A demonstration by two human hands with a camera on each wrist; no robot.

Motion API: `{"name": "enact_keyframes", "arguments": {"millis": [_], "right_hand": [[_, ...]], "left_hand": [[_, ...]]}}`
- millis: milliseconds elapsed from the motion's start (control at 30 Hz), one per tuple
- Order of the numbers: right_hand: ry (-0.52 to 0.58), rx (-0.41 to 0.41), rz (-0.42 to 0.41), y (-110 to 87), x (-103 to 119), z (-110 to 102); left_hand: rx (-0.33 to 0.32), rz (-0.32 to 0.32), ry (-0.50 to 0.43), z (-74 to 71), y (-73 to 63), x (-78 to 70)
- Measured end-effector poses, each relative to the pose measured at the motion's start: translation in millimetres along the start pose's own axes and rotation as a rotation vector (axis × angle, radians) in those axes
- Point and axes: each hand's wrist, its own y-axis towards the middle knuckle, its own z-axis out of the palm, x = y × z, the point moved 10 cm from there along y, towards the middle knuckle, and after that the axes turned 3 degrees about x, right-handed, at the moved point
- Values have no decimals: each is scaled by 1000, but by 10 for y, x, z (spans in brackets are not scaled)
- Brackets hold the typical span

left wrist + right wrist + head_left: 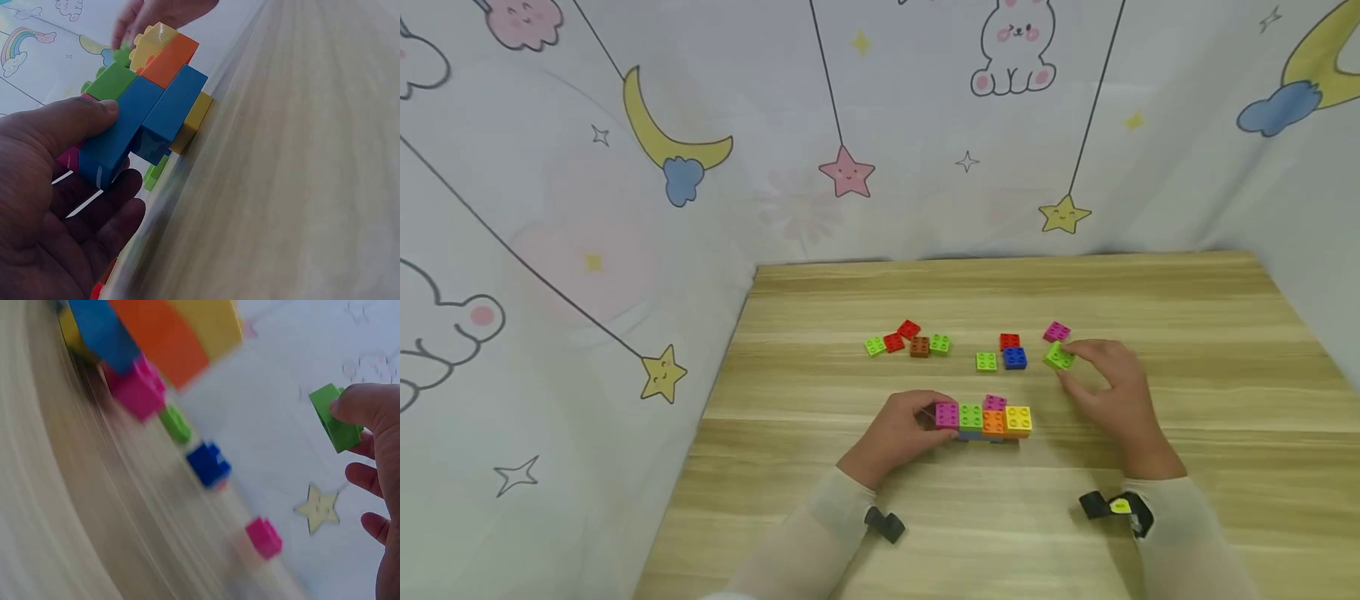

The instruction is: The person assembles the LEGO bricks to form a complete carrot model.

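Cartoon-printed backdrop (917,225) is seen across the top and left of the head view, behind a wood-grain tabletop (1240,375). Right of centre, a lime block (1059,357) is pinched by the right hand (1116,400) between thumb and finger; in the right wrist view its other fingers are seen loosely bent and clear of the block. Below centre, the left end of a block assembly (983,423) is gripped by the left hand (891,437); in the left wrist view the thumb is laid on a long blue brick (128,115), with the lower fingers curled, part hidden. Along the assembly's top, a magenta brick (947,415), green brick (971,417), orange brick (993,422) and yellow brick (1018,418) are lined up left to right. Lime block and assembly are held apart. Just above the lime block, a pink block (1057,332) is noted. Left of it, a dark blue block (1015,358) is placed below a red block (1010,341), near a small green block (987,362). Farther left, above centre, a loose cluster (920,347) of red, brown and green blocks is spread. Both wrists are fitted with black devices (887,527), beside pale sleeves (1187,542) at the bottom.
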Motion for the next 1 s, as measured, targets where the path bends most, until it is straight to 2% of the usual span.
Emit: {"name": "enact_keyframes", "arguments": {"millis": [167, 300, 400, 500, 767, 1000], "right_hand": [[141, 56, -170, -55, 507, 174], [172, 153, -207, -124, 719, 382], [138, 233, -185, -168, 757, 528], [101, 280, -161, -193, 757, 614], [82, 346, -96, -212, 723, 660], [11, 396, -115, -252, 696, 758]], "left_hand": [[-1, 0, -14, -15, 6, -12], [2, 14, -19, -15, 10, -27], [2, 25, -20, -9, 11, -29], [3, 32, -20, -4, 9, -34], [5, 23, -18, -9, 7, -48], [6, 25, -12, -7, 3, -58]]}}
